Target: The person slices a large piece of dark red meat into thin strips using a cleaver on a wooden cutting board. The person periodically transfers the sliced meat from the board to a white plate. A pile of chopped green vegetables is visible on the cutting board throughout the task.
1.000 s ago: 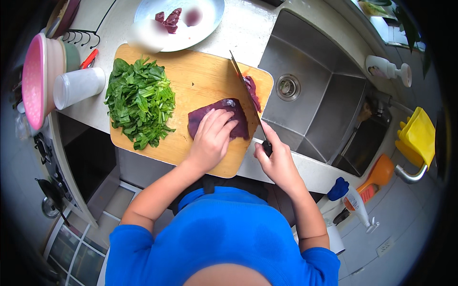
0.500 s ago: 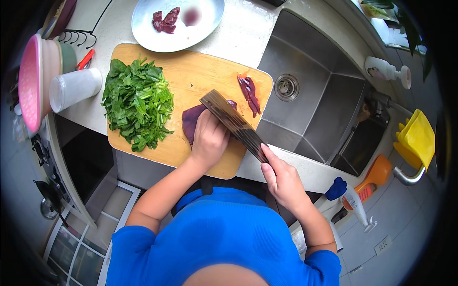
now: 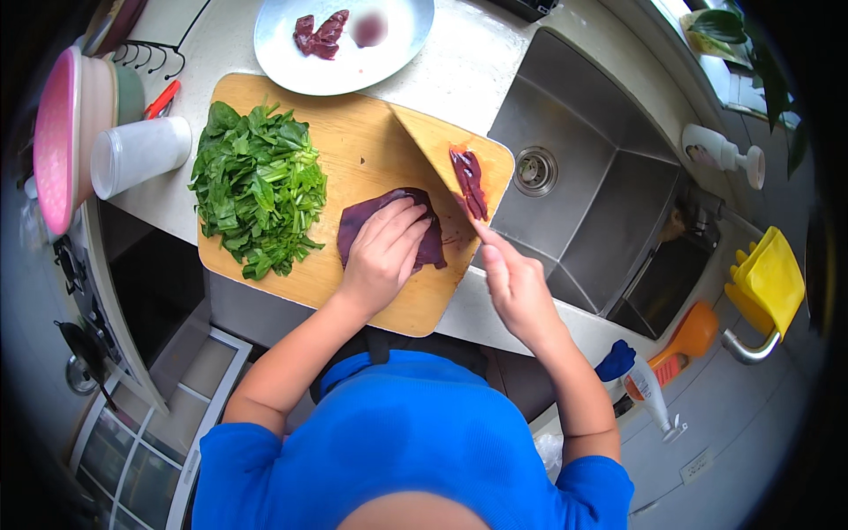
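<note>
My left hand [image 3: 382,256] lies with its fingers stretched flat on a dark purple-red piece of liver [image 3: 433,238], which rests on the wooden cutting board [image 3: 353,115]. My right hand [image 3: 519,287] is closed round the handle of a kitchen knife [image 3: 435,163]. Its broad blade points up and left across the board, between the liver and some cut slices of liver [image 3: 468,181] by the board's right end. A heap of chopped leafy greens [image 3: 256,190] covers the board's left part.
Beyond the board stands a white plate [image 3: 344,79] with several liver pieces. A steel sink [image 3: 565,115] opens to the right. Yellow gloves [image 3: 768,278] hang by the wall. A plastic tub [image 3: 141,157] and a pink basin [image 3: 57,141] stand at the left.
My right hand has turned the knife and brought its blade off the liver, to the right beside the slices. The left hand's fingers have flattened out on the liver.
</note>
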`<action>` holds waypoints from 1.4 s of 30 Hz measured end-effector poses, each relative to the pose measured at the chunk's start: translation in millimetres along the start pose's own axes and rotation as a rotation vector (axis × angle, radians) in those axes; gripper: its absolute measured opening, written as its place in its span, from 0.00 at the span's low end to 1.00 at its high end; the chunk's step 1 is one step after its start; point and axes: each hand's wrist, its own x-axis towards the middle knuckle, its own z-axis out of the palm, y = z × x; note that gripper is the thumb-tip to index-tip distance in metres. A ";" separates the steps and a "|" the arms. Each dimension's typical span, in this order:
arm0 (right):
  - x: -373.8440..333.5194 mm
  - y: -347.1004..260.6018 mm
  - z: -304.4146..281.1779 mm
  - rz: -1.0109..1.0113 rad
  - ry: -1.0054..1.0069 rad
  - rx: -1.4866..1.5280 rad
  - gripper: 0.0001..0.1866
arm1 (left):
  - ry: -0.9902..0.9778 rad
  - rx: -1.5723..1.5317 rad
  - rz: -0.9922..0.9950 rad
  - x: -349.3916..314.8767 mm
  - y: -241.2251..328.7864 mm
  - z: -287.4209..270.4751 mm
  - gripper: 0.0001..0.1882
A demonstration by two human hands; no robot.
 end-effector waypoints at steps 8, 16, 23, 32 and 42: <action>-43.0 9.3 -2.8 -0.111 -0.059 -0.287 0.23 | 0.019 0.033 -0.010 -3.8 0.1 -1.8 0.16; 11.4 -7.4 40.7 -0.226 0.059 -0.340 0.26 | 0.079 -0.003 0.017 -7.7 -8.1 11.7 0.16; -29.8 18.8 22.8 -0.172 0.047 -0.252 0.22 | 0.079 0.018 -0.003 -5.4 -7.1 2.0 0.13; -17.5 -2.4 -5.7 -0.077 0.024 0.064 0.26 | 0.070 0.057 -0.004 -4.6 13.2 -15.4 0.10; -37.8 8.0 -9.7 0.075 -0.045 -0.021 0.24 | 0.121 0.050 0.020 22.5 -3.6 0.4 0.12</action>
